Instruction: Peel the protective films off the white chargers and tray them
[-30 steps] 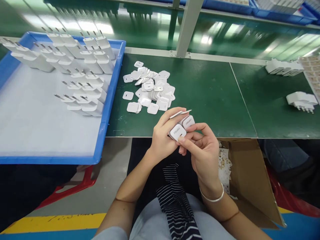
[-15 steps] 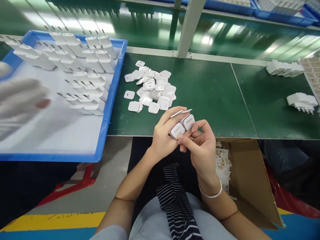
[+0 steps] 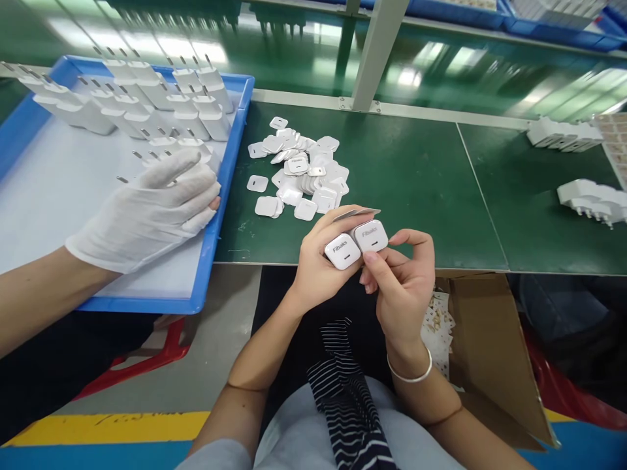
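My left hand [image 3: 318,267] is wrapped around two white chargers side by side, their printed end faces turned up toward me. The left charger [image 3: 342,252] and the right charger [image 3: 371,235] each show a small dark slot and the word "Fibaks". A thin plate [image 3: 356,213] is also tucked between the fingers of this hand, seen nearly edge-on. My right hand [image 3: 399,277] grips the right charger, thumb at its lower edge and index finger curled by its right corner. Beyond my hands, a pile of white slotted cover plates [image 3: 306,173] lies on the green table.
A blue tray [image 3: 198,274] at left holds several white plug chargers [image 3: 142,85], pins up. A co-worker's white-gloved hand [image 3: 151,212] reaches over them. More white plugs [image 3: 563,135] lie at far right. An open cardboard box [image 3: 490,346] stands below the table edge.
The charger faces in my hands have tilted up, so the print reads clearly. My right index finger has lifted slightly away. The co-worker's gloved hand moved right onto the plugs in the tray.
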